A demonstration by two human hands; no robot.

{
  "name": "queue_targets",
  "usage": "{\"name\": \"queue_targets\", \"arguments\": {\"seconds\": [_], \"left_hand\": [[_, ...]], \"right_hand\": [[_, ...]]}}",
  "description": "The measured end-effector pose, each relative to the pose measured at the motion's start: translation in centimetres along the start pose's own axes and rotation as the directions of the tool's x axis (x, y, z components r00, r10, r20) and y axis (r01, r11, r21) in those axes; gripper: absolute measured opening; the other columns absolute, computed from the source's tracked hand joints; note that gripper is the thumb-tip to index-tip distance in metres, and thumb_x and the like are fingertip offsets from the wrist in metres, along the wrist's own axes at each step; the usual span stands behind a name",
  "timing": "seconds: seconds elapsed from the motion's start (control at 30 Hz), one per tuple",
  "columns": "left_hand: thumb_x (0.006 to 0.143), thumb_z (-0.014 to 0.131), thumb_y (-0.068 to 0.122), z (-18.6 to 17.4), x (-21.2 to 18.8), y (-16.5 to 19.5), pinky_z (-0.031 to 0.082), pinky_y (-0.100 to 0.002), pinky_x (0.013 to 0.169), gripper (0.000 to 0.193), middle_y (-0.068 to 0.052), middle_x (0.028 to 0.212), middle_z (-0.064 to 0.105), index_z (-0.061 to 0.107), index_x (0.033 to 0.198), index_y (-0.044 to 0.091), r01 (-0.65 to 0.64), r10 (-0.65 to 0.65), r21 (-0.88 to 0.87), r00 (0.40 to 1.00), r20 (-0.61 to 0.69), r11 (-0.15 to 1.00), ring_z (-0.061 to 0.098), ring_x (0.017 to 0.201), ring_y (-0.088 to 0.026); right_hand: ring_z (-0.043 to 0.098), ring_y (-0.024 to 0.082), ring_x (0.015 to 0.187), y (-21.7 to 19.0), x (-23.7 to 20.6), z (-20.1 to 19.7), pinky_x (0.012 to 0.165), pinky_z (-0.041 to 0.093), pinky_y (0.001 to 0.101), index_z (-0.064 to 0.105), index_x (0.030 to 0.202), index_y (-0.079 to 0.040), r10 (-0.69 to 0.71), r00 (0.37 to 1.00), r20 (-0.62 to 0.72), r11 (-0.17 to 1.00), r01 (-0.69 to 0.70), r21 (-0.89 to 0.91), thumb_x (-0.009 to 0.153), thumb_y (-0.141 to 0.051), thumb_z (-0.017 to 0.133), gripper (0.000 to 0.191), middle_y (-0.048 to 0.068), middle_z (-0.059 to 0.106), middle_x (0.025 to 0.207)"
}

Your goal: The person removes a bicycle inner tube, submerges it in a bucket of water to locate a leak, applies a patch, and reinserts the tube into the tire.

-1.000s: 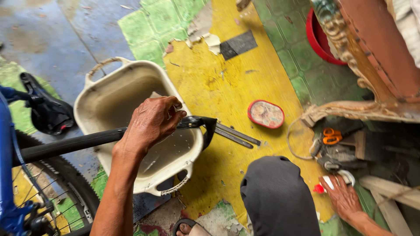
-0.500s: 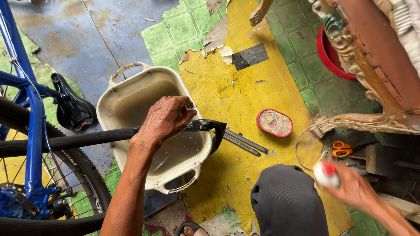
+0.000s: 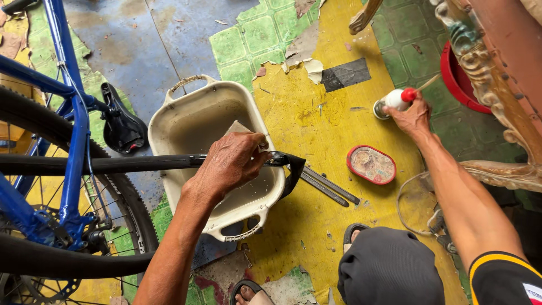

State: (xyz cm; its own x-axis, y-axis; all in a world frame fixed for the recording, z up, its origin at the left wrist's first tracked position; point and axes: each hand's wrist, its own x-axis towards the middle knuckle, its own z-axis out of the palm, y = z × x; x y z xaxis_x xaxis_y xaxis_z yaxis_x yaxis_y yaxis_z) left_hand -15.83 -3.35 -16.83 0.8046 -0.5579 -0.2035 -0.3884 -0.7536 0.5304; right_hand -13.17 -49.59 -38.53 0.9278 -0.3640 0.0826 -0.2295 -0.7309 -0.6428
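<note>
Presently left hand [image 3: 232,165] fingers curled tight around black inner tube [image 3: 141,164] over cream plastic basin [image 3: 192,121]; right hand [image 3: 411,116] fingers closed on small white glue bottle [image 3: 395,99].

The right hand [image 3: 411,116] has lifted the small white bottle [image 3: 397,99] up over the yellow floor [image 3: 316,130]

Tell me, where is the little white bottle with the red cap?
The white bottle is in the right hand, upper right of the head view, over the yellow floor near the red bucket.
</note>
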Motion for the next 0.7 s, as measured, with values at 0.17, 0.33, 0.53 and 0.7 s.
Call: {"name": "queue_targets", "arguments": {"seconds": [0.17,0.33,0.53,0.7], "left_hand": [[0.093,0.069,0.025,2.1,2.3,1.0,0.054,-0.048,0.075,0.020,-0.013,0.084,0.072,0.067,0.091,0.006,-0.158,0.160,-0.090,0.987,0.023,0.983,0.069,0.083,-0.034],[0.088,0.072,0.027,8.6,6.2,2.3,0.054,-0.046,0.075,0.024,-0.015,0.081,0.072,0.069,0.098,0.006,-0.303,0.303,-0.179,0.953,-0.030,0.936,0.069,0.085,-0.035],[0.091,0.074,0.031,24.5,13.4,4.2,0.054,-0.045,0.090,0.041,-0.021,0.107,0.071,0.062,0.119,0.003,0.036,-0.001,-0.381,0.996,0.090,0.924,0.070,0.101,-0.037],[0.079,0.086,0.030,35.5,10.8,1.4,0.048,-0.050,0.096,0.079,-0.033,0.126,0.062,0.047,0.138,-0.006,0.152,-0.276,-0.499,0.944,-0.183,0.853,0.061,0.115,-0.047]], "right_hand": [[0.066,0.033,0.107,1.6,-1.6,0.2,0.092,0.053,0.0429,0.051,0.137,0.002,-0.012,0.999,-0.040,0.998,0.014,0.054,0.074,-0.040,0.092,0.086,0.021,0.066,0.120],[0.066,0.034,0.123,2.4,-8.4,0.3,0.104,0.052,0.0425,0.059,0.138,0.001,-0.185,0.967,0.174,0.980,0.194,-0.037,0.090,-0.036,0.079,0.064,0.021,0.068,0.130],[0.068,0.034,0.104,0.6,-9.0,3.8,0.095,0.055,0.0430,0.076,0.114,-0.007,-0.111,0.896,0.430,0.980,0.170,-0.102,0.095,-0.037,0.073,0.036,0.018,0.071,0.108],[0.069,0.032,0.096,-1.6,-7.7,6.0,0.087,0.056,0.0427,0.072,0.104,-0.004,-0.301,0.842,0.447,0.952,0.292,0.091,0.088,-0.028,0.075,0.029,0.017,0.069,0.102]]}}
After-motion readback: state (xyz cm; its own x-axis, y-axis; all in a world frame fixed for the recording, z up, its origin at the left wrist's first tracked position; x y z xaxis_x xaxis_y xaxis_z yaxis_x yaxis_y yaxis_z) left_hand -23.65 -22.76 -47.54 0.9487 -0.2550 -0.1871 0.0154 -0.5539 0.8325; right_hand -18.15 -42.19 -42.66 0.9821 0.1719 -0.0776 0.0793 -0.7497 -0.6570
